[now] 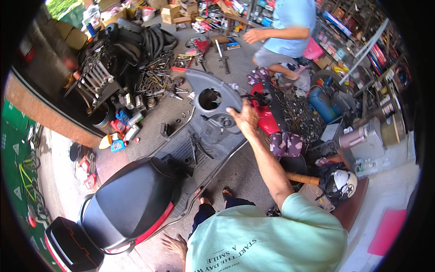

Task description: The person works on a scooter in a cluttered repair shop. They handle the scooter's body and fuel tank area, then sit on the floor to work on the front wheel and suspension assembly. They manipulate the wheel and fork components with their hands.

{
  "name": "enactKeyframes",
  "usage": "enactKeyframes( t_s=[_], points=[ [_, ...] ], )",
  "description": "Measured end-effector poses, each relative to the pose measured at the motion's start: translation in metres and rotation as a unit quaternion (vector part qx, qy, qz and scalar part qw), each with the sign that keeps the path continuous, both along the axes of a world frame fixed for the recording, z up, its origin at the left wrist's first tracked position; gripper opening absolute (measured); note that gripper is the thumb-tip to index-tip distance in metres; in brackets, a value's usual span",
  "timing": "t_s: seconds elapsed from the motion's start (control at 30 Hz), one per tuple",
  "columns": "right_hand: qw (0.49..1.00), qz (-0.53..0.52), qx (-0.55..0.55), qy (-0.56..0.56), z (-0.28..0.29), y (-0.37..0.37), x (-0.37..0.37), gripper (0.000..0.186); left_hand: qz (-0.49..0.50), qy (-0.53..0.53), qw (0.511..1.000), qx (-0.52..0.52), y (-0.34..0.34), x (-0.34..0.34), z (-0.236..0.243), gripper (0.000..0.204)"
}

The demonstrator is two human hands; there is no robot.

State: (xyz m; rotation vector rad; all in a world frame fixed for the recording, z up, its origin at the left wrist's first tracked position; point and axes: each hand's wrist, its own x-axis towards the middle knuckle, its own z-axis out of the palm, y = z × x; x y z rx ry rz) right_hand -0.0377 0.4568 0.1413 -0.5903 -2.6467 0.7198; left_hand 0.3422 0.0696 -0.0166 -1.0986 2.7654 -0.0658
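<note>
Right hand [244, 119] clamped on grey scooter panel [213, 122] | left hand unseen | we judge steady, even lifting keeps red bodywork [265, 119] unscratched.

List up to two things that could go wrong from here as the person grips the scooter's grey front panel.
The right hand alone grips the grey panel; the loose panel could twist or drop. Tools and parts litter the floor beside the scooter, and the person's bare foot might well step on something.

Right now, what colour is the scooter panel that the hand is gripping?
Grey: the right hand grips the grey scooter panel, clearest in the head view.
</note>
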Motion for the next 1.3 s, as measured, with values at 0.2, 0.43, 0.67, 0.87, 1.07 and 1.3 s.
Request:
enactKeyframes(
  t_s=[0.2,0.43,0.67,0.87,1.07,1.3],
  points=[
    [0.997,0.031,-0.058,0.051,-0.006,0.013,0.01,0.06,0.125,-0.082,0.966,0.211,0.051,0.076,-0.044,0.05],
    [0.996,0.05,-0.032,0.066,-0.015,0.008,0.004,0.055,0.269,0.069,0.832,0.48,0.056,0.149,-0.065,0.04],
    [0.992,0.082,0.041,0.081,0.014,0.011,0.068,0.054,0.367,0.243,0.83,0.344,0.044,0.252,-0.1,0.043],
    [0.952,0.005,0.298,0.071,-0.01,-0.01,0.131,0.064,0.532,0.267,0.702,0.391,0.084,0.314,-0.108,0.047],
    [0.921,0.326,0.214,0.007,-0.038,-0.189,0.175,0.058,0.628,0.211,0.598,0.452,0.096,0.38,-0.089,0.048],
    [0.818,0.559,0.135,-0.02,-0.052,-0.402,0.201,0.054,0.71,0.21,0.514,0.434,0.015,0.407,-0.062,0.053]
  ],
)
